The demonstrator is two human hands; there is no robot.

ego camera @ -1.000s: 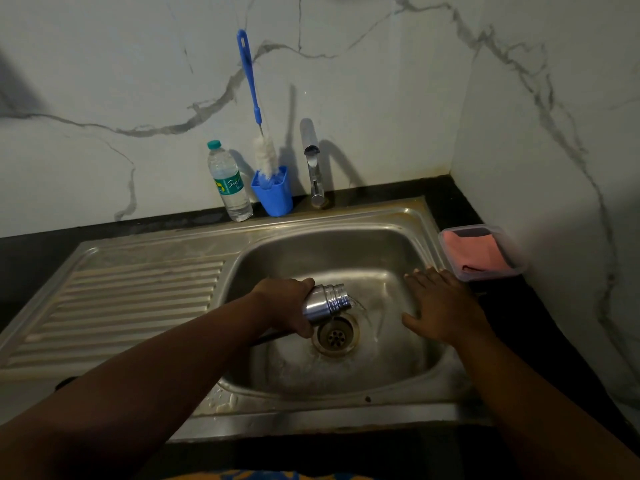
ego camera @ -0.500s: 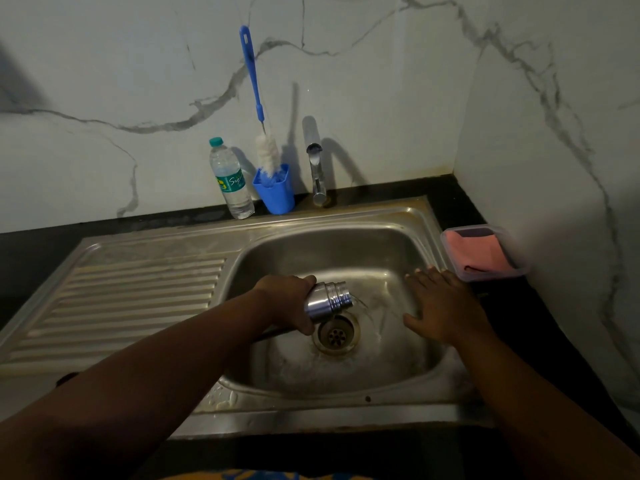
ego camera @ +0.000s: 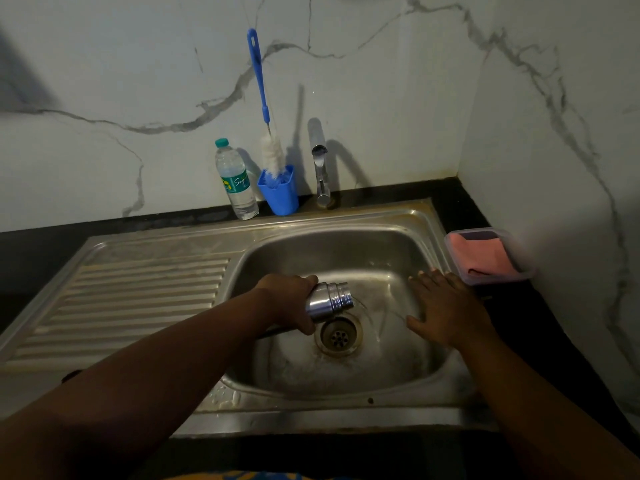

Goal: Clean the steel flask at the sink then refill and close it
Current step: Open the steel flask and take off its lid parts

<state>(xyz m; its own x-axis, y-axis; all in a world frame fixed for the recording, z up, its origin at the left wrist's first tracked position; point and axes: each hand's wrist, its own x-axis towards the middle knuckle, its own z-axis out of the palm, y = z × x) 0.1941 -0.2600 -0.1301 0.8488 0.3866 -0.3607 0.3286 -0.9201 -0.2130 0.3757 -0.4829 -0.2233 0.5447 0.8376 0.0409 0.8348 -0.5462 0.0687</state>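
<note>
My left hand (ego camera: pixel 289 299) grips the steel flask (ego camera: pixel 329 301) over the sink basin (ego camera: pixel 332 247). The flask lies nearly on its side, its uncapped threaded neck pointing right, just above the drain (ego camera: pixel 337 336). A thin trickle of water runs from its mouth toward the drain. My right hand (ego camera: pixel 446 306) rests flat with fingers spread on the basin's right slope, holding nothing. The flask's cap is not in view. The tap (ego camera: pixel 320 161) stands behind the basin with no water running from it.
A blue bottle brush (ego camera: pixel 265 109) stands in a blue cup (ego camera: pixel 278 192) left of the tap, beside a plastic water bottle (ego camera: pixel 235 181). A clear box with a pink cloth (ego camera: pixel 485 258) sits on the dark counter at right. The ribbed drainboard (ego camera: pixel 138 292) extends left.
Both hands and the flask hold nearly the same pose; the water leaving the flask's mouth has thinned to a trickle.
</note>
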